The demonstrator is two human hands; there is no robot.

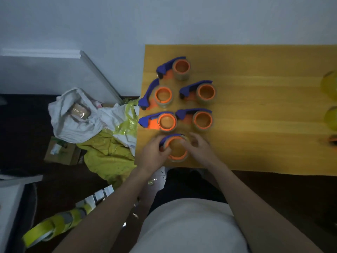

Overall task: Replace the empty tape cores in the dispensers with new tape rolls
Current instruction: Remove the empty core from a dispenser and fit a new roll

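Several blue-and-orange tape dispensers stand in a cluster at the left end of the wooden table (255, 110), each with a brown core on its orange hub. The nearest dispenser (177, 149) lies by the front edge. My left hand (155, 154) grips its blue handle side, while my right hand (199, 147) holds the ring on its right. Other dispensers stand behind it, such as one (165, 121) and another (201, 119). Yellow tape rolls (331, 86) show at the table's far right edge, partly cut off.
On the floor to the left lie a white bag (76, 115), crumpled yellow wrapping (109, 152), a cardboard box (62, 152) and a yellow tape stack (54, 227). A white wall runs behind the table. A small orange object (332, 140) sits at the right edge.
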